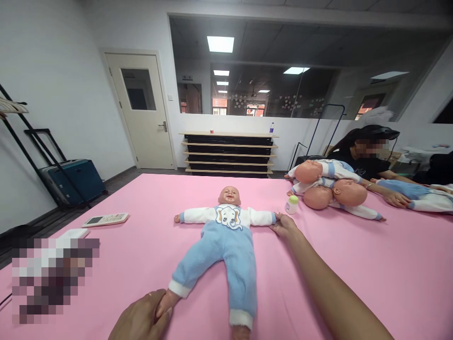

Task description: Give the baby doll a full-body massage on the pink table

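A baby doll (226,241) in a white and light-blue outfit with an elephant face on the chest lies on its back on the pink table cover (116,274). Its head points away from me, and its arms are spread to the sides. My left hand (143,314) is wrapped round the doll's foot on the left. With my right arm stretched forward, my right hand (284,225) grips the doll's hand at the right cuff. Just beyond that hand stands a small bottle (292,205) with a green cap.
Several dolls (318,196) are piled at the right, and a person (361,156) beside them has a hand on another doll (417,193). A white remote control (106,219) lies on the left, near a blurred patch. A blue suitcase (72,182) stands past the table's left edge.
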The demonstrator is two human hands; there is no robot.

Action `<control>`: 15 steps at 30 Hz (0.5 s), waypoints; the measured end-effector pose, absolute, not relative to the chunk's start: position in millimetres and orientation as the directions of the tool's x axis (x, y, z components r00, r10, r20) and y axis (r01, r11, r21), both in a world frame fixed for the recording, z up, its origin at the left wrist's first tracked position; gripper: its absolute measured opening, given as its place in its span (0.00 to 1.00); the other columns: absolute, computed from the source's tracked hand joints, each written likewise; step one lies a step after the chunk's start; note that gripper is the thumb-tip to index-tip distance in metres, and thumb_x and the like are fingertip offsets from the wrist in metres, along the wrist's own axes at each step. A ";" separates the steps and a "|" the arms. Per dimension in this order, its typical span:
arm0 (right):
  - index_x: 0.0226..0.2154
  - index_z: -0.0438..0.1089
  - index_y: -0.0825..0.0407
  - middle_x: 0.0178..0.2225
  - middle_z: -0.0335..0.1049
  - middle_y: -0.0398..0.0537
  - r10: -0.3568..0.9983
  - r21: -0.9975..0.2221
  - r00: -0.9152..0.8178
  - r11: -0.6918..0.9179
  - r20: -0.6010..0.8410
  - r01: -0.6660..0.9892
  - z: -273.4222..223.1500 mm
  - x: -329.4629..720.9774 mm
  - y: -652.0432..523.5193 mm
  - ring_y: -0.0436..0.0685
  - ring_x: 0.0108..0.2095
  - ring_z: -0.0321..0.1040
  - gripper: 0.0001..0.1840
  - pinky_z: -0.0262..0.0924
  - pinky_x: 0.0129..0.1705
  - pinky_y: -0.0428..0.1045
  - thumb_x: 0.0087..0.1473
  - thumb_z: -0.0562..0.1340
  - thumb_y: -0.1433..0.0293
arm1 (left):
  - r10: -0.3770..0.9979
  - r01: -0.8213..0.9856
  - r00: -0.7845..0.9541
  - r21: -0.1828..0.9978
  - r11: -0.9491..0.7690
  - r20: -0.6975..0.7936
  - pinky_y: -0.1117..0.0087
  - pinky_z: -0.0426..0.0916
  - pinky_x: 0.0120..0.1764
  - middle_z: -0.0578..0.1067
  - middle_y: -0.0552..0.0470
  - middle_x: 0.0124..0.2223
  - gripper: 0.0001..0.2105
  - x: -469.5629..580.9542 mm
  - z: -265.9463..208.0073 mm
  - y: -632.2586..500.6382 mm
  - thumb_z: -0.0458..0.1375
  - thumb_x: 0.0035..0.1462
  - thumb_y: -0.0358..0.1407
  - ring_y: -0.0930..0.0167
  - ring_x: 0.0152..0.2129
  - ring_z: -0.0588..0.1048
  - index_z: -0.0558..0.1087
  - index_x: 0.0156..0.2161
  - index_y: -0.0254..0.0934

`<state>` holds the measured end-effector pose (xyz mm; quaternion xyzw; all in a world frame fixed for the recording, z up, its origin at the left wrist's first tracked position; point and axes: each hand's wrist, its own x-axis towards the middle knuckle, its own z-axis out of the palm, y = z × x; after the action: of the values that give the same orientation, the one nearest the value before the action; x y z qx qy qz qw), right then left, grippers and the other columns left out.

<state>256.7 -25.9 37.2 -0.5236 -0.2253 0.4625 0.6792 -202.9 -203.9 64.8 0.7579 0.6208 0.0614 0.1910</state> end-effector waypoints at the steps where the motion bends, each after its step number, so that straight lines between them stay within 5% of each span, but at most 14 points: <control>1: 0.28 0.60 0.51 0.27 0.67 0.43 0.864 -0.920 0.462 -0.003 -0.200 -0.391 38.6 257.8 -24.0 0.55 0.32 0.71 0.07 0.71 0.38 0.60 0.49 0.59 0.77 | 0.965 0.916 0.220 0.369 -0.155 -0.140 0.70 0.57 0.31 0.73 0.53 0.30 0.12 -202.7 67.0 -203.2 0.43 0.61 0.38 0.68 0.27 0.72 0.66 0.31 0.39; 7: 0.34 0.65 0.52 0.34 0.70 0.45 0.880 -0.980 0.463 -0.016 -0.109 -0.200 71.0 242.3 -6.1 0.54 0.35 0.70 0.07 0.71 0.40 0.56 0.51 0.62 0.69 | 0.968 0.877 0.250 0.424 -0.225 -0.002 0.70 0.57 0.32 0.72 0.54 0.31 0.08 -187.5 96.8 -195.3 0.45 0.60 0.35 0.70 0.28 0.70 0.65 0.31 0.40; 15: 0.30 0.70 0.54 0.37 0.74 0.52 0.962 -0.888 0.158 0.135 0.224 0.440 117.4 159.8 -0.7 0.57 0.40 0.68 0.09 0.61 0.41 0.49 0.47 0.64 0.65 | 0.883 0.812 0.452 0.351 -0.466 0.127 0.68 0.61 0.35 0.74 0.50 0.36 0.07 -108.1 124.0 -163.5 0.48 0.57 0.33 0.67 0.33 0.73 0.68 0.35 0.38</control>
<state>159.8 -0.7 117.4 -0.5969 -0.5872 0.2761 0.4719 -108.1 -163.5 124.0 0.8435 0.5023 0.1472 0.1205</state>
